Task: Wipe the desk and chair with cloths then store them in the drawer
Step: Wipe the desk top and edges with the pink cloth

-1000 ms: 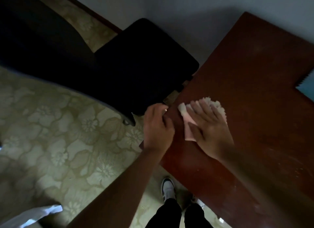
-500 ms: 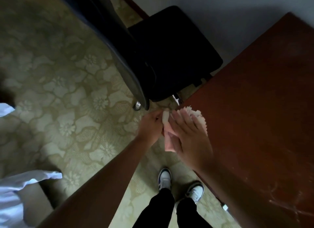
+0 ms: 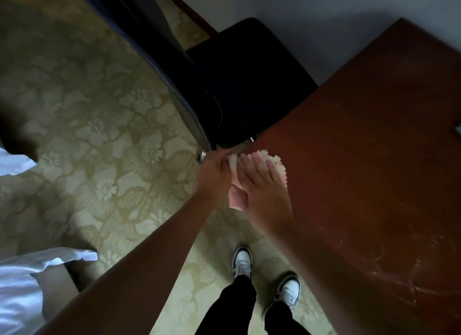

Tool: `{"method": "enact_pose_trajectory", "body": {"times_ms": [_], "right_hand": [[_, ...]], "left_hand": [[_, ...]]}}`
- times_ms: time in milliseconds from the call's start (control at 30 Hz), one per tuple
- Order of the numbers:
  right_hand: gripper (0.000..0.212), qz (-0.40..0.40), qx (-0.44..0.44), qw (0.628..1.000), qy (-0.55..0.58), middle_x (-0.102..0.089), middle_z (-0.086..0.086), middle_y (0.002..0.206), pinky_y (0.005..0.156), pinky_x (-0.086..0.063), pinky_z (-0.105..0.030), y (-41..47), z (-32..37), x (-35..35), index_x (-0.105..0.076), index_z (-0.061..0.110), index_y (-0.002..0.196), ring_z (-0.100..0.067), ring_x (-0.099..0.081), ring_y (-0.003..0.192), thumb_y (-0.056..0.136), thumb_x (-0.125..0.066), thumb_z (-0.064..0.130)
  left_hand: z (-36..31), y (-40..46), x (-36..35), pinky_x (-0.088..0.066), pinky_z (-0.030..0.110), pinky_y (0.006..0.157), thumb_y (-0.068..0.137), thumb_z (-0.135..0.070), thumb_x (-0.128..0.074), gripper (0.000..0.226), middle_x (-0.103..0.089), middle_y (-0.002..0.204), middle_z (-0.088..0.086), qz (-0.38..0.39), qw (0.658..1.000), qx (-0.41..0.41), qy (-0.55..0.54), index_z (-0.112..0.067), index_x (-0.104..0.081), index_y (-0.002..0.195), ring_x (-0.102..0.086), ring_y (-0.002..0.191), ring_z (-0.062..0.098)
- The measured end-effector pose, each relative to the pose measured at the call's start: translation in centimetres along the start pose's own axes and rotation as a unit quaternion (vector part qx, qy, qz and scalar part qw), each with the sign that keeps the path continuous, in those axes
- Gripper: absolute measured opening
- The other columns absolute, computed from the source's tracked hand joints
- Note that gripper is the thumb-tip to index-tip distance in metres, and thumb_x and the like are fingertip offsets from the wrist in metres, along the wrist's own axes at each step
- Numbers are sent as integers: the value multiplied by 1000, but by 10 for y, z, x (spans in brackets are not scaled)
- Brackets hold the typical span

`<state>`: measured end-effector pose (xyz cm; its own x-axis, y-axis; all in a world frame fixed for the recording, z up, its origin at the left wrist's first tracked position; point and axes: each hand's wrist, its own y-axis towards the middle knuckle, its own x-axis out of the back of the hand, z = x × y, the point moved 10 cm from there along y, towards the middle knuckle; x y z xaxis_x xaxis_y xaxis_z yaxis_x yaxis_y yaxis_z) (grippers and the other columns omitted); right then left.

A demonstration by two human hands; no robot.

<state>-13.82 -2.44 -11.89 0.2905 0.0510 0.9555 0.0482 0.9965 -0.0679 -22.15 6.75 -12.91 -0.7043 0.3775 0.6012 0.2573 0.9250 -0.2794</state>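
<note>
A pink cloth (image 3: 274,161) with a zigzag edge lies at the left corner of the dark red wooden desk (image 3: 374,147), partly hanging off the edge. My right hand (image 3: 262,187) lies flat on it with straight fingers, pressing it down. My left hand (image 3: 212,177) is just left of the desk edge, its fingertips pinching the cloth's near corner. The black chair (image 3: 244,85) stands behind the hands, its seat tucked toward the desk.
Patterned beige carpet (image 3: 99,135) covers the floor at left. White fabric (image 3: 20,279) lies at the lower left. My feet in white-and-dark shoes (image 3: 242,262) stand by the desk edge. A grey wall (image 3: 324,15) runs behind the chair and desk.
The cloth and my right hand slid left to the desk's edge. My left hand moved from the desk edge onto the cloth's corner. The view shifted left.
</note>
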Motion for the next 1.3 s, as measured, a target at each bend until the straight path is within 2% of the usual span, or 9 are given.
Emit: {"method": "enact_pose_trajectory", "body": {"times_ms": [200,300,400,500,667,900,1067,1200,1300], "right_hand": [[52,-37,-111,993,-9,-28,-10,158,122,-9,-47,-11,-96,30,-25,12,152,-29,-12,149,104,-29,32],[53,-23,-56,998,-3,-22,-7,160,121,-12,-49,-53,-64,17,-22,18,153,-27,-8,150,104,-22,38],[50,-4,41,999,12,-33,-7,156,119,-22,-49,-89,-43,11,-36,20,147,-26,-22,147,101,-32,38],[52,1,59,998,-38,-34,-7,155,119,-18,-51,-98,-105,29,-33,21,146,-30,-22,147,97,-42,37],[49,-31,-79,995,58,-28,-6,158,122,-4,-41,-114,-235,66,-30,19,151,-23,-13,149,103,-39,26],[51,-44,-22,998,26,-37,-2,153,121,-17,-45,-184,-217,60,-38,17,147,-21,-22,146,99,-37,34],[51,-66,-148,986,40,-32,-5,157,121,-5,-38,-173,-308,85,-30,16,150,-22,-16,149,103,-37,34],[52,-70,-137,987,43,-29,-2,157,122,-9,-43,-193,-274,78,-31,19,150,-21,-14,149,102,-32,38],[52,-47,-81,995,32,-28,1,157,122,-13,-43,-235,-240,62,-33,19,149,-18,-13,150,101,-32,36]], "left_hand": [[-22,-38,3,-53,42,93,95,-14,-52,28,-61,118,-3,-49,997,-35,41,-21,-67,117,-60,106,15],[-51,-62,-11,-48,47,98,90,-7,-54,30,-60,126,5,-81,984,-113,113,-12,-66,116,-56,115,22],[-76,-84,-50,-41,48,107,90,-7,-55,33,-55,138,7,-54,978,-158,123,-10,-64,121,-48,130,26],[-97,-105,-102,-35,43,112,96,-14,-54,33,-51,144,2,-8,980,-172,103,-14,-61,128,-40,139,21],[-133,-142,-170,-29,42,116,95,-15,-53,36,-52,144,3,46,961,-233,140,-13,-59,130,-37,142,21],[-145,-157,-202,-14,44,122,95,-20,-52,31,-54,143,-3,47,951,-252,173,-17,-60,125,-33,145,19],[-160,-162,-218,-10,37,124,95,-22,-52,48,-47,149,7,61,926,-296,226,-8,-51,141,-29,147,22],[-171,-164,-235,-2,30,122,94,-21,-43,56,-39,153,16,95,922,-303,223,-2,-39,147,-22,149,26],[-179,-167,-251,-2,30,122,95,-25,-45,64,-23,162,8,110,919,-319,205,-13,-24,155,-12,151,20]]}}
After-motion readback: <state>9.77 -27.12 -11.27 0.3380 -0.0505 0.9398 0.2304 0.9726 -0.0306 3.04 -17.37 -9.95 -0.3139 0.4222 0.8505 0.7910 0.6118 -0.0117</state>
